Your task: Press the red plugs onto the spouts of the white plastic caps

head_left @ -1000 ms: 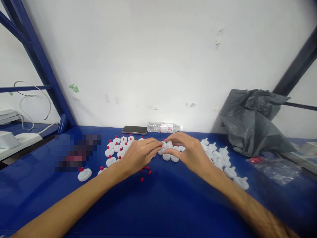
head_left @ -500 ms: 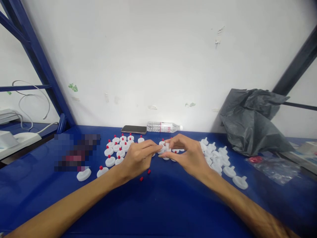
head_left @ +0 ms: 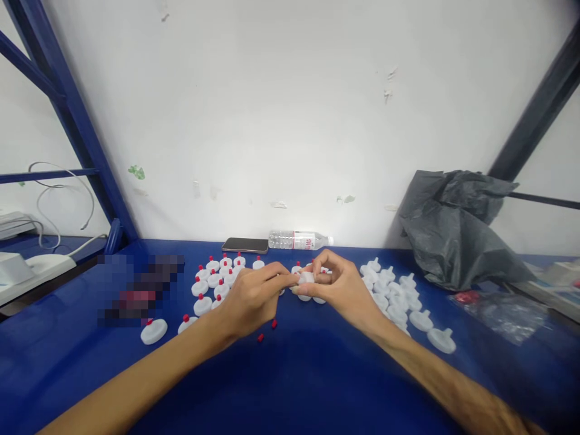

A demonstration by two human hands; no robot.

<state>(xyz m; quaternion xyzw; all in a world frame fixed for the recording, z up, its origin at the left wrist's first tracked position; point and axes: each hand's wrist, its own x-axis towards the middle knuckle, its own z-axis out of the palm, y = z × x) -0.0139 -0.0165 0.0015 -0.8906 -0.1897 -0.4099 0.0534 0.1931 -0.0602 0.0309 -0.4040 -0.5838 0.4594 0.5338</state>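
In front of me, my right hand (head_left: 342,287) pinches a white plastic spout cap (head_left: 306,278) between thumb and fingers. My left hand (head_left: 256,297) has its fingers closed together against the spout side of this cap; whatever lies between those fingertips is hidden. Left of the hands, several white spout caps (head_left: 202,306) stand with red tips on their spouts, and a few more are partly hidden behind both hands. Small loose red tips (head_left: 274,324) lie on the blue table (head_left: 290,374) below my left hand. To the right is a cluster of white spout caps (head_left: 421,320) without red tips.
A phone (head_left: 245,244) and a clear plastic bottle (head_left: 299,240) lie along the wall. At the right sit a grey plastic bag (head_left: 453,235) and a crumpled clear bag (head_left: 512,317). Blue frame posts (head_left: 86,139) rise at the left, beside a blurred-out patch on the table.
My hands have drawn closer together around the white spout cap, which has turned in my right fingers. The view has tilted slightly upward. The caps on the table stay where they were.
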